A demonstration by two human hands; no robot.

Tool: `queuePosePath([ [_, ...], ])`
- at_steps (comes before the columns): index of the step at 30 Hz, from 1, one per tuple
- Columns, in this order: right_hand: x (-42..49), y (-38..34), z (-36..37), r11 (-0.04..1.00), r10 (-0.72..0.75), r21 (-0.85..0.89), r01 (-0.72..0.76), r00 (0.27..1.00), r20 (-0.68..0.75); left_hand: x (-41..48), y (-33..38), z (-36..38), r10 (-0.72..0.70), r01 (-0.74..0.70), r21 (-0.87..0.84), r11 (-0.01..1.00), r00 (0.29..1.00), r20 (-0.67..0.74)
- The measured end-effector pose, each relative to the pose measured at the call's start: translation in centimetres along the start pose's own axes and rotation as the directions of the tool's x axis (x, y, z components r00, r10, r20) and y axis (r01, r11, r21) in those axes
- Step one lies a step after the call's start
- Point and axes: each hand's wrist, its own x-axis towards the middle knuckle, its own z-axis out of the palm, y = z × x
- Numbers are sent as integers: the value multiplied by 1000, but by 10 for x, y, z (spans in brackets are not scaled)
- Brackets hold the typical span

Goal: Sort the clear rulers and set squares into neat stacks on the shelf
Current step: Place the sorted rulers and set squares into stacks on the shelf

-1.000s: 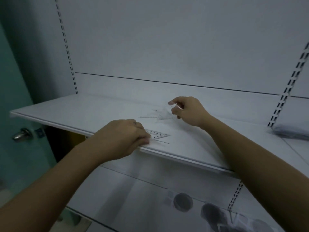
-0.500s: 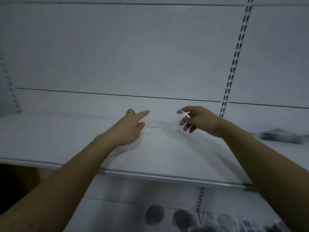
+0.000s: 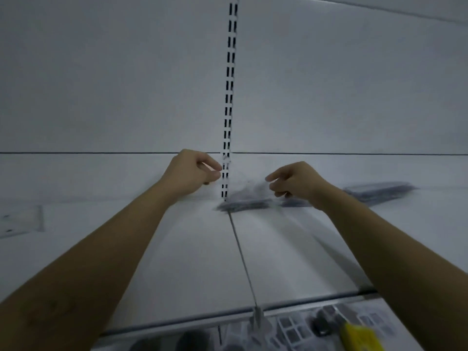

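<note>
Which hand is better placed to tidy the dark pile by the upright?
Probably right: the right hand hovers just above the pile, fingers toward it; the left hand sits higher, by the slotted upright.

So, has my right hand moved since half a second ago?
Yes, rightward. The right hand was left of the slotted upright on the back wall. It is now to the right of it, above the dark stack.

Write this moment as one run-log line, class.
left hand: fingers curled beside slotted upright, hold unclear | right hand: over blurred dark stack, hold unclear | second stack: farther right on shelf
</note>
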Motion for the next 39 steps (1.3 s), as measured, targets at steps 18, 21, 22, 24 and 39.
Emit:
queuePosePath([
  [18,59,15,-23,959,-224,-181,219,974,-7,28,-20,65,-114,114,10,993,993,14],
  [21,57,18,-23,924,-249,-291,249,968,38,35,-13,79,-113,110,254,961,994,-3],
  [22,55,21,-20,919,-258,-299,257,966,38,35,-11,83,-115,110,339,934,993,-6],
  [24,52,27,-14,904,-280,-327,275,960,34,35,-11,89,-111,108,438,893,994,-18],
  [39,26,-35,22,677,-531,-467,570,816,227,-16,5,5,166,-87,805,587,986,-14],
])
